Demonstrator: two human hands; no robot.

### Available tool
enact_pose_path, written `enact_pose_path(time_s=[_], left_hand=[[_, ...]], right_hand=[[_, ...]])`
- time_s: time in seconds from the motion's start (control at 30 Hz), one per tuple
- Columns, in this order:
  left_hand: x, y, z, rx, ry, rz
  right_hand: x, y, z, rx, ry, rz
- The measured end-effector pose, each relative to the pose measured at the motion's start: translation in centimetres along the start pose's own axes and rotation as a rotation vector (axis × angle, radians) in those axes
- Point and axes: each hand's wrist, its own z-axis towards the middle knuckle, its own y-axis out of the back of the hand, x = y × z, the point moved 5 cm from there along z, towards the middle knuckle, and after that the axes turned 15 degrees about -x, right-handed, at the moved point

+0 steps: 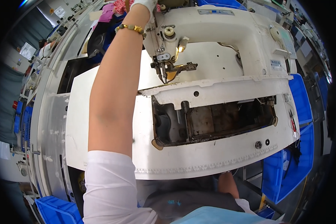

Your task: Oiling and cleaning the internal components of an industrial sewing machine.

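My left arm stretches forward across the left side of a white sewing machine [201,28]. My left hand [147,3] wears a white glove and is cut off by the top edge, beside the machine's head end; its fingers do not show. Close to that forearm are the needle and presser foot area [164,71] and a lit lamp [181,48]. In front of the machine bed, a long opening [220,121] in the white tabletop [112,164] shows a dark, stained interior. My right forearm [228,184] is below the table's front edge, and its hand is hidden there.
Blue bins [287,168] stand along the right side, one holding dark items. Another blue bin [59,210] is at the lower left. A thin red-handled tool [293,124] lies by the table's right edge. Pink cloth [107,13] lies at the far left.
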Motion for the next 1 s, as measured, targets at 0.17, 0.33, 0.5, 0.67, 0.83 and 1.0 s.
enact_pose_path(time_s=[0.17, 0.33, 0.5, 0.67, 0.83, 1.0], left_hand=[[0.1, -1.0, -1.3, 0.063, 0.129, -0.376], [3.2, 2.0, 3.1, 0.131, 0.406, -0.275], [3.4, -1.6, 0.9, 0.168, 0.413, -0.562], [0.7, -0.8, -0.5, 0.047, 0.385, -0.476], [-1.4, 0.8, -2.1, 0.177, 0.377, -0.511], [-3.7, 2.7, -4.8, -0.113, 0.181, -0.264]], right_hand=[[1.4, 3.3, 2.7, -0.102, 0.052, -0.010], [1.0, 9.5, 2.0, -0.248, 0.039, -0.040], [-0.2, 20.0, 1.3, -0.466, 0.029, -0.123], [-1.3, 23.0, -0.5, -0.531, 0.007, -0.143], [-2.9, 24.9, -3.3, -0.563, -0.025, -0.178], [-4.1, 26.6, -5.8, -0.588, -0.049, -0.210]])
